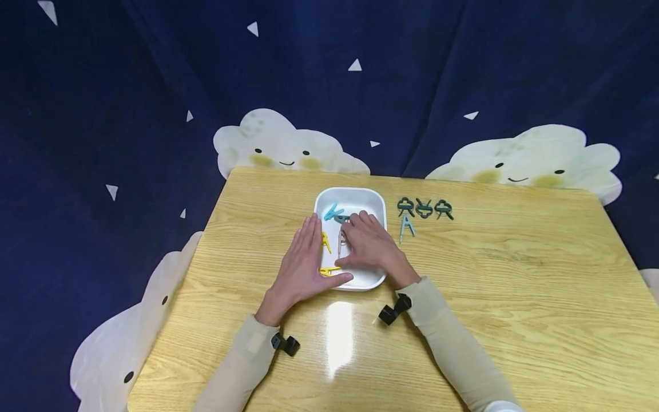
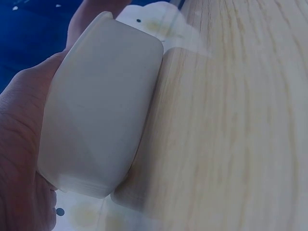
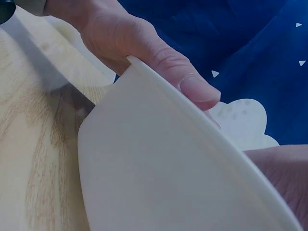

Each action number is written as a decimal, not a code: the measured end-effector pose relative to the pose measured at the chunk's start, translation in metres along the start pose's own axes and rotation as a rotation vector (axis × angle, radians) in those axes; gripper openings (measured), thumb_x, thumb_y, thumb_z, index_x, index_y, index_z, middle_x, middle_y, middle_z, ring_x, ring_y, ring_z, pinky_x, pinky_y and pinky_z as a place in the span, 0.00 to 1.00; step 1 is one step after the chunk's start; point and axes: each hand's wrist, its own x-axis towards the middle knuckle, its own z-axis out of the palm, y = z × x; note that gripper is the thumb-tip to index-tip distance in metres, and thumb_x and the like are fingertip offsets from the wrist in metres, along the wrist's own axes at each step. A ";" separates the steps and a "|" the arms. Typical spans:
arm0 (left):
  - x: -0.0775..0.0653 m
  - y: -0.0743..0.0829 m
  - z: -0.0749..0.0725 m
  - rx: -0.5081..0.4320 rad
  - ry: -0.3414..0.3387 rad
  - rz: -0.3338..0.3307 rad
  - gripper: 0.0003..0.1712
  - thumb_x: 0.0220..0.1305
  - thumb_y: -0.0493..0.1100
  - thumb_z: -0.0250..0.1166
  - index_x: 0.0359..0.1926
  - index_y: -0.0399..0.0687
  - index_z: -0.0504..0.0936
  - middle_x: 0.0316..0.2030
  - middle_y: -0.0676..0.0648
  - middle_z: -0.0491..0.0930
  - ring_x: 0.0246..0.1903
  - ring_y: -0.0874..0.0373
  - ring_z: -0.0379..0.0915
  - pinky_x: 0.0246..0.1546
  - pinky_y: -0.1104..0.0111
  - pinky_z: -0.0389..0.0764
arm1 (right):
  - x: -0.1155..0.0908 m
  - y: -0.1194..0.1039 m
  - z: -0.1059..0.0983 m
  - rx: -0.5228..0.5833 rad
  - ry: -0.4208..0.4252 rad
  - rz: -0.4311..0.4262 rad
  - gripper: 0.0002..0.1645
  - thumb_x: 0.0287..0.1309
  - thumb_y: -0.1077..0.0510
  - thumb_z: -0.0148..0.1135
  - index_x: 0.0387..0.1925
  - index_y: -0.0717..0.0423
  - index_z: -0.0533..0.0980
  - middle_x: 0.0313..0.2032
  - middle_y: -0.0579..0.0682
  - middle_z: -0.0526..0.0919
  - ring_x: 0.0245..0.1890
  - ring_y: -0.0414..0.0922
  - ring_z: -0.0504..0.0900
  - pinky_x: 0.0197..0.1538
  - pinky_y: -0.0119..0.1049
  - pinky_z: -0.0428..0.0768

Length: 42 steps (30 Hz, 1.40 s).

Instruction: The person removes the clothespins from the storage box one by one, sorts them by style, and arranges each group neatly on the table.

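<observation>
beige sleeve (image 1: 234,363) leads to the left hand (image 1: 302,266), fingers straight against the white tub (image 1: 363,278), likely steadying it; yellow clips (image 1: 325,241) lie inside, right of that hand. the right hand (image 1: 369,243) dips in, hold impossible to tell; beyond, rightward, green clips (image 1: 424,205) line up, perhaps for order.

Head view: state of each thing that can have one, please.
White bin: upright, holding clips.
Left hand: fingers straight, against the bin.
Right hand: fingers bent, over the bin; grip unclear.
Pink clip: in the bin, partly hidden.
Yellow clips: in the bin.
Green clips: three in a row on the table, one in the bin.
Light blue clips: one in the bin, one on the table.
</observation>
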 end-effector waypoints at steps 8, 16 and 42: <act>0.000 0.000 0.000 0.000 0.010 0.008 0.82 0.51 0.91 0.52 0.83 0.36 0.35 0.84 0.39 0.32 0.83 0.50 0.26 0.82 0.55 0.42 | 0.000 -0.001 0.000 0.025 0.046 0.006 0.39 0.39 0.25 0.78 0.39 0.50 0.79 0.42 0.48 0.74 0.47 0.50 0.67 0.54 0.45 0.69; 0.001 0.001 0.001 -0.009 0.018 0.012 0.82 0.50 0.90 0.56 0.83 0.34 0.37 0.84 0.38 0.35 0.83 0.53 0.23 0.82 0.54 0.43 | -0.010 0.000 -0.018 0.082 0.086 0.032 0.52 0.40 0.27 0.79 0.58 0.58 0.80 0.49 0.52 0.79 0.48 0.52 0.68 0.54 0.46 0.69; 0.000 0.000 0.001 -0.014 0.005 -0.004 0.83 0.49 0.92 0.54 0.83 0.37 0.35 0.84 0.41 0.32 0.83 0.50 0.28 0.82 0.55 0.43 | -0.078 0.070 -0.068 0.097 0.202 0.182 0.52 0.38 0.32 0.79 0.59 0.61 0.79 0.48 0.60 0.81 0.45 0.57 0.69 0.47 0.49 0.65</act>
